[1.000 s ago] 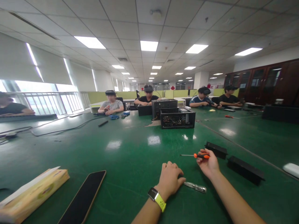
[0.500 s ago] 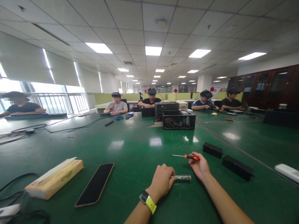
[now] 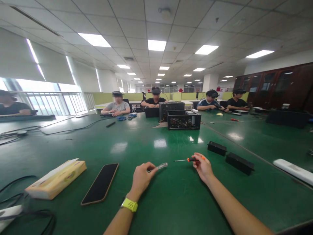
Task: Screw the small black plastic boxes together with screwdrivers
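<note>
My left hand (image 3: 141, 178), with a yellow-strapped watch on the wrist, is closed on a small clear-handled tool (image 3: 160, 166) lifted just off the green table (image 3: 171, 202), its tip pointing right. My right hand (image 3: 202, 167) grips an orange-handled screwdriver (image 3: 189, 159), whose thin shaft points left toward the clear tool. The two tool tips are a short gap apart.
A black phone (image 3: 100, 182) and a tan tissue box (image 3: 55, 179) lie to the left, with black cables (image 3: 31, 218) at the left edge. Two black boxes (image 3: 228, 156) and a white bar (image 3: 293, 171) lie to the right. A computer case (image 3: 183, 120) and several seated people are across the table.
My left hand has picked the clear-handled tool up from the table and moved left and up. My right hand with the screwdriver has shifted slightly left. The camera view has swung a little.
</note>
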The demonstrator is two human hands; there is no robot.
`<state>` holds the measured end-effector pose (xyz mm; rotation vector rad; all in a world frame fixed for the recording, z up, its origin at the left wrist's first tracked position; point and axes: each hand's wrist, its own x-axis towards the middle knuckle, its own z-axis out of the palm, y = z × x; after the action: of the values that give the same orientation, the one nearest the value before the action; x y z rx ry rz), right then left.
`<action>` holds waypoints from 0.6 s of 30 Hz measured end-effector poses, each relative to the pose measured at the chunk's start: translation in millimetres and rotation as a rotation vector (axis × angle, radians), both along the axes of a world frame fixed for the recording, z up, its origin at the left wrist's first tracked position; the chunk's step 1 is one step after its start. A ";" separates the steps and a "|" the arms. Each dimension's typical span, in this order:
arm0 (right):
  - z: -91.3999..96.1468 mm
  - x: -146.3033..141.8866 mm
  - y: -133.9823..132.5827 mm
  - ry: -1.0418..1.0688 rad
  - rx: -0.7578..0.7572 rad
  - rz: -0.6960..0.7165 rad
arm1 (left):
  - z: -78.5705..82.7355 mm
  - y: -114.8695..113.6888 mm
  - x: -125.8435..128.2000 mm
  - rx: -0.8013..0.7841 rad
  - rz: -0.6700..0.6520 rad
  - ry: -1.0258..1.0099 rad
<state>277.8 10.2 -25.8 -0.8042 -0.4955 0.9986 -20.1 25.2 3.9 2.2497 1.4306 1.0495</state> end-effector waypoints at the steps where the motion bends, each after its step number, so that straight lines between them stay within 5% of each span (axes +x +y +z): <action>1: 0.1 1.5 1.6 -0.001 -0.002 -0.001 | -2.0 0.6 1.1 -0.005 -0.001 -0.015; 8: 3.3 9.1 4.1 0.014 -0.021 -0.012 | -3.0 -1.0 10.2 -0.023 -0.021 -0.026; 18: 8.3 18.1 5.9 -0.106 -0.192 -0.136 | 1.9 -8.9 22.1 -0.006 -0.027 0.242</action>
<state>296.0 16.1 -17.5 -1.0529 -0.4333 0.8891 2.1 16.3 5.8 2.4522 1.4865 0.7836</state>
